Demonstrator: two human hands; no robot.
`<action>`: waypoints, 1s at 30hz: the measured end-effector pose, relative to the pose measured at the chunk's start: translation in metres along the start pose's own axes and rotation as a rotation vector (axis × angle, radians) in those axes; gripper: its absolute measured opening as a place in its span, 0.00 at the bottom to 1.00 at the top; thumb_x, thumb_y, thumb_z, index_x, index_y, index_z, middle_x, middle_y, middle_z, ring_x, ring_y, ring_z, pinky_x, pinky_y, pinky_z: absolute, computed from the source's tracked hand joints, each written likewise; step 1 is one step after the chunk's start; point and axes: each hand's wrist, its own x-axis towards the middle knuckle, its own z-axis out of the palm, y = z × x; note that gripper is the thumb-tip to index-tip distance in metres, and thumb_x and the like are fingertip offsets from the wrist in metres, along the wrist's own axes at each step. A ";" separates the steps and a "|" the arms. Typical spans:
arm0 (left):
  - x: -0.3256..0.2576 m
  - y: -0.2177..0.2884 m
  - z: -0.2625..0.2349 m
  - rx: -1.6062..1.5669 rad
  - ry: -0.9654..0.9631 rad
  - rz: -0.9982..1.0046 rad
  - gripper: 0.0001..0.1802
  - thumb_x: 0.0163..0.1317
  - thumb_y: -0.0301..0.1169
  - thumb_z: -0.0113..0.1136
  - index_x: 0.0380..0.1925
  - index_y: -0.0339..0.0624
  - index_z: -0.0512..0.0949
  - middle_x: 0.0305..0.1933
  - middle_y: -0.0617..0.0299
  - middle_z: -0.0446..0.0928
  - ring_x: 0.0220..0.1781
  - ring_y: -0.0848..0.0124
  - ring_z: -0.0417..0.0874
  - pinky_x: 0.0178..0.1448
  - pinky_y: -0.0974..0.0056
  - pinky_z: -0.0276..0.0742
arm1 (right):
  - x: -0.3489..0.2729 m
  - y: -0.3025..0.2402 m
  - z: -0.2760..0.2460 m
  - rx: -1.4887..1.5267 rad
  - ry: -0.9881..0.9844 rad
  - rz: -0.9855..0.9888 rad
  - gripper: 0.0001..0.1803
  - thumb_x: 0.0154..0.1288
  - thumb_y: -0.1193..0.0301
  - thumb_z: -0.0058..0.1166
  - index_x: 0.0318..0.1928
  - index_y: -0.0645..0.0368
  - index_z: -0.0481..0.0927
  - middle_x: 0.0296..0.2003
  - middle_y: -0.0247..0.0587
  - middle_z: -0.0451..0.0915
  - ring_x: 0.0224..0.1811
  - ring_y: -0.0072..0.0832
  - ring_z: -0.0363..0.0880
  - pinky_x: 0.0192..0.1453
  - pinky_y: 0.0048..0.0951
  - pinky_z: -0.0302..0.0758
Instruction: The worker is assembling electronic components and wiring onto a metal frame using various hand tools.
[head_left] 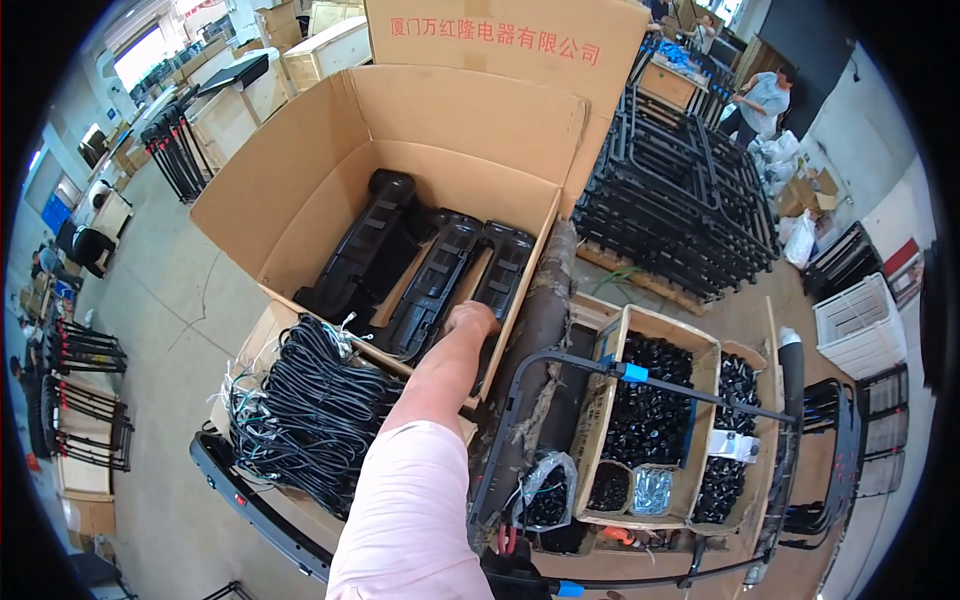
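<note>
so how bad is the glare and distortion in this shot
Head view, rim: strong fisheye bending, black corners; head view, upper left: window washed out; head view, middle: black plastic parts in the cardboard box show pale glints.

Plain pale pink on the sleeve (pixel 408 515), bottom centre. Black on the moulded parts (pixel 438 285), mid-frame; plain brown on their carton (pixel 460 125). Brown with red print on the panel (pixel 480 55), top centre. Black with whitish ends on the cables (pixel 320 405), lower left. Black, banded bright blue, on the tube frame (pixel 634 373), lower right.
</note>
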 end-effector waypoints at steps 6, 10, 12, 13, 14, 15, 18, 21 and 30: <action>0.014 -0.023 -0.020 -0.388 0.301 0.007 0.26 0.71 0.35 0.55 0.64 0.34 0.66 0.67 0.38 0.77 0.69 0.47 0.81 0.71 0.50 0.78 | -0.022 -0.099 -0.054 -0.340 -0.099 0.053 0.31 0.73 0.51 0.61 0.70 0.49 0.75 0.44 0.40 0.86 0.41 0.34 0.82 0.49 0.44 0.79; -0.024 -0.024 -0.064 -0.403 0.506 0.042 0.20 0.72 0.35 0.52 0.60 0.39 0.67 0.59 0.38 0.83 0.63 0.46 0.85 0.67 0.48 0.80 | -0.034 -0.164 -0.100 -0.586 -0.019 -0.736 0.23 0.73 0.61 0.64 0.63 0.55 0.80 0.46 0.37 0.83 0.42 0.32 0.78 0.49 0.32 0.76; -0.046 -0.038 -0.091 -0.566 0.662 0.075 0.19 0.75 0.41 0.50 0.57 0.39 0.69 0.55 0.38 0.84 0.58 0.44 0.87 0.61 0.46 0.82 | -0.046 -0.288 -0.083 -0.375 0.106 -0.181 0.16 0.73 0.61 0.63 0.54 0.56 0.83 0.40 0.37 0.82 0.39 0.34 0.78 0.47 0.36 0.77; -0.052 -0.039 -0.102 -0.688 0.730 0.185 0.17 0.75 0.41 0.50 0.53 0.40 0.71 0.52 0.40 0.85 0.53 0.46 0.88 0.59 0.47 0.83 | -0.027 -0.292 -0.082 -0.266 0.119 -0.274 0.17 0.72 0.65 0.62 0.55 0.61 0.83 0.42 0.40 0.85 0.43 0.30 0.81 0.50 0.32 0.79; -0.053 -0.054 -0.113 -0.793 0.813 0.277 0.15 0.76 0.41 0.50 0.49 0.40 0.73 0.50 0.41 0.86 0.48 0.48 0.89 0.57 0.49 0.83 | -0.012 -0.310 -0.069 -0.151 0.102 -0.366 0.18 0.71 0.70 0.60 0.57 0.66 0.82 0.44 0.42 0.87 0.46 0.26 0.85 0.53 0.27 0.81; -0.053 -0.061 -0.135 -1.147 0.572 0.448 0.14 0.76 0.41 0.51 0.47 0.41 0.75 0.46 0.45 0.85 0.43 0.52 0.88 0.53 0.49 0.83 | 0.001 -0.336 -0.062 -0.186 0.049 -0.431 0.17 0.73 0.69 0.59 0.56 0.67 0.82 0.44 0.42 0.87 0.46 0.25 0.85 0.54 0.27 0.80; -0.091 -0.084 -0.130 -1.794 -1.074 1.134 0.11 0.74 0.39 0.56 0.47 0.45 0.78 0.35 0.56 0.80 0.34 0.63 0.81 0.42 0.54 0.83 | 0.021 -0.443 0.002 -0.086 0.002 -0.554 0.16 0.73 0.71 0.59 0.56 0.67 0.84 0.48 0.41 0.87 0.50 0.24 0.83 0.57 0.28 0.79; -0.258 0.011 -0.048 -1.985 -1.022 0.902 0.10 0.72 0.36 0.59 0.47 0.45 0.79 0.33 0.60 0.78 0.34 0.67 0.81 0.38 0.62 0.81 | 0.047 -0.489 0.028 -0.026 -0.087 -0.775 0.23 0.77 0.68 0.53 0.67 0.65 0.77 0.62 0.45 0.82 0.64 0.31 0.78 0.71 0.31 0.70; -0.321 -0.120 0.137 -1.481 -0.089 0.677 0.22 0.80 0.42 0.49 0.59 0.38 0.82 0.54 0.57 0.85 0.53 0.70 0.84 0.59 0.64 0.77 | 0.028 -0.400 0.123 0.465 -0.672 -0.694 0.28 0.76 0.62 0.60 0.63 0.74 0.73 0.52 0.44 0.84 0.53 0.26 0.82 0.60 0.30 0.78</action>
